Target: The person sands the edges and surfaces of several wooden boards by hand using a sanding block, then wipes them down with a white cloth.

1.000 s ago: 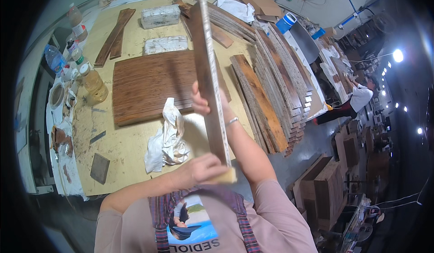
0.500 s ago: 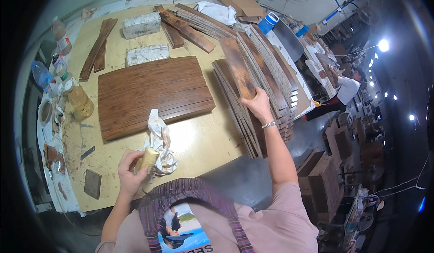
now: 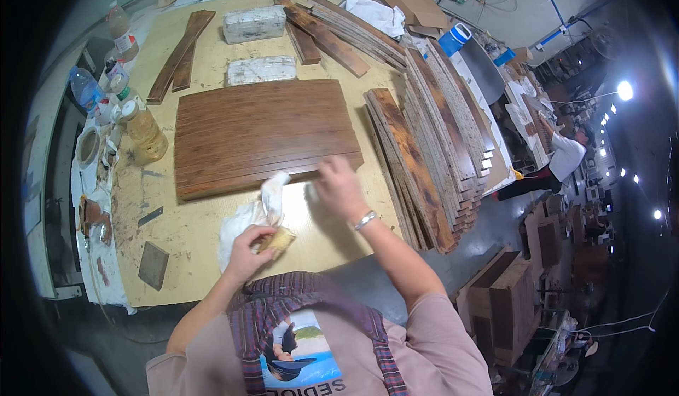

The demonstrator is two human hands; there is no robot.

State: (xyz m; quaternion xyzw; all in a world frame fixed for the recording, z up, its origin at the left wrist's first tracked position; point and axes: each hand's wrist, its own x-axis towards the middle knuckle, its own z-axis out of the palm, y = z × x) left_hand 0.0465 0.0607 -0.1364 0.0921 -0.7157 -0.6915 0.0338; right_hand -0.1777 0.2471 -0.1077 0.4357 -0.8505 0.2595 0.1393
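Note:
In my left hand (image 3: 247, 254) is a short, pale yellow roll-like block (image 3: 281, 241), gripped between thumb and fingers. Beside it, a crumpled white cloth (image 3: 271, 198) with brown stains lies on the table. My right hand (image 3: 341, 189) is smeared by motion near the front right corner of a set of brown wooden planks (image 3: 262, 130) laid edge to edge; whether its fingers hold anything does not show. A plank with lighter, streaky grain (image 3: 411, 162) rests on top of the near stack at the right.
More planks (image 3: 453, 123) are stacked at the right table edge. Two wrapped white blocks (image 3: 254, 24) stand beyond the panel. Bottles (image 3: 146, 135) and a small dark square piece (image 3: 153, 265) are on the left. A person (image 3: 566, 152) works in the background.
My right hand has let go of the streaky plank, which now lies on the stack, and has moved left toward the cloth. My left hand still holds the yellow block. The view has shifted.

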